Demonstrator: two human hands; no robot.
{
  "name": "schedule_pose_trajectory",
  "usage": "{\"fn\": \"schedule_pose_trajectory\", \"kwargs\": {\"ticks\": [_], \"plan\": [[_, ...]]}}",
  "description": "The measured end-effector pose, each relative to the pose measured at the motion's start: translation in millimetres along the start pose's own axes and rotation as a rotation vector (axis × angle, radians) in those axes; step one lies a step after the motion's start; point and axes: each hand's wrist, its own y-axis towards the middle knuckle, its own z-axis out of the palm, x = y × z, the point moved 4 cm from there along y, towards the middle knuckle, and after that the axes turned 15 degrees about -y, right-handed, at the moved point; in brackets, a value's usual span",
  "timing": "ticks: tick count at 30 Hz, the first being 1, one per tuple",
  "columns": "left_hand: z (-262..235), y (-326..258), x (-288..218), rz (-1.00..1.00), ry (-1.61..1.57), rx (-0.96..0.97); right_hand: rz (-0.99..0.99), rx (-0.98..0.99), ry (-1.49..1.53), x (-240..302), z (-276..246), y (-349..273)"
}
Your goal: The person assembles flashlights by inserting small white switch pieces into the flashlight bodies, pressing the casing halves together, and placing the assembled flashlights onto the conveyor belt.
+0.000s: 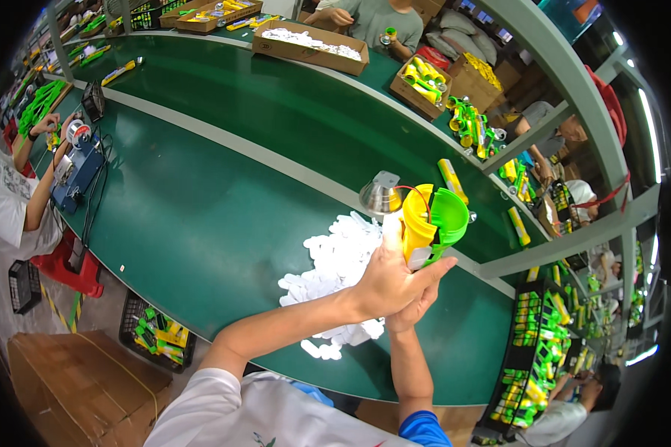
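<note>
Above the table, both my hands grip a torch housing whose two plastic halves, a yellow shell (417,223) and a green shell (449,216), spread apart at the wide end. My left hand (386,283) wraps its lower part from the left. Partly behind it, my right hand (419,302) closes around the same housing, its thumb showing by the green side. A silver cone-shaped reflector (381,195) hangs out to the left on a thin red wire. Below my hands lies a heap of small white plastic pieces (343,253) on the green table (194,201).
A yellow torch (452,179) lies on the conveyor belt (298,97) beyond a metal rail. Black crates of green and yellow torches (529,350) stand at the right. A co-worker (15,201) sits at the left by a blue device (78,175). A grey frame post (574,242) crosses the right side.
</note>
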Motion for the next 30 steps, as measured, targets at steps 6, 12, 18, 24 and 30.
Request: {"fn": "schedule_pose_trajectory", "kwargs": {"ticks": [6, 12, 18, 24, 30], "plan": [[-10, 4, 6, -0.018, -0.083, -0.094, 0.096, 0.092, 0.014, 13, 11, 0], [-15, 4, 13, -0.091, 0.048, 0.047, 0.111, 0.036, 0.146, 9, 6, -6], [-15, 4, 14, 0.078, -0.043, -0.104, 0.108, 0.055, 0.089, 35, 15, -6], [-21, 6, 22, -0.133, 0.046, 0.019, 0.15, 0.0, 0.112, 40, 17, -6], [-12, 10, 7, -0.097, -0.104, -0.07, 0.079, 0.098, 0.045, 32, 14, -2]]}}
